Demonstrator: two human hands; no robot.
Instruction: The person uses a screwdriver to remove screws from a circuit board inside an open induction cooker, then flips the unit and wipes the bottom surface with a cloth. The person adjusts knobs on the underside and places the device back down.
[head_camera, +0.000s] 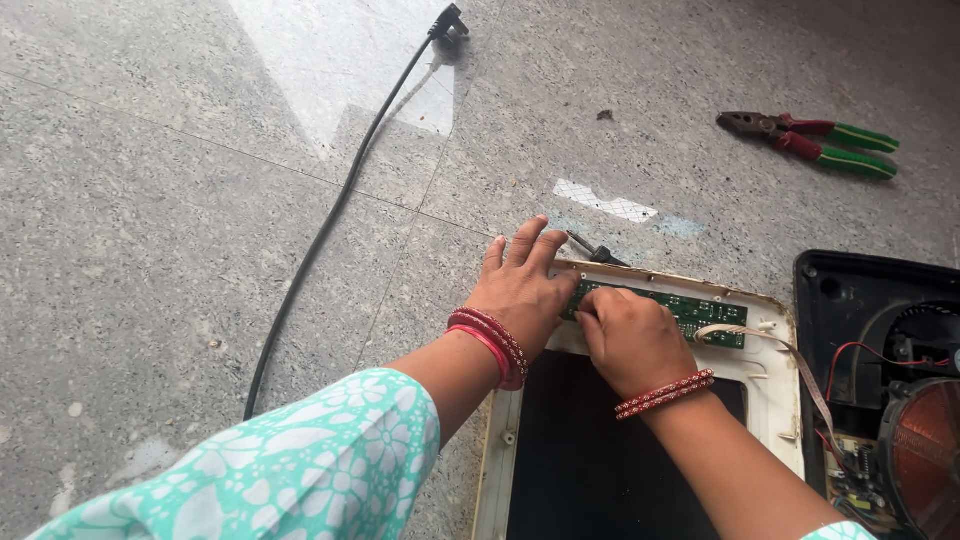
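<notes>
My left hand (520, 290) lies flat, fingers apart, on the top left corner of a white appliance cover (772, 400) that rests on the floor. My right hand (630, 338) is closed beside it on the left end of a green circuit board (700, 315) fixed along the cover's top edge. What the right fingers grip is hidden. A dark tool tip (598, 252) pokes out just beyond the cover's edge, behind my left fingers. A flat ribbon cable (800, 360) runs from the board toward the right.
A black appliance base (850, 300) with a copper coil (925, 455) and red wires sits at the right. Pliers (815, 140) with red and green handles lie on the grey stone floor at the upper right. A black power cord (330, 215) trails across the floor on the left.
</notes>
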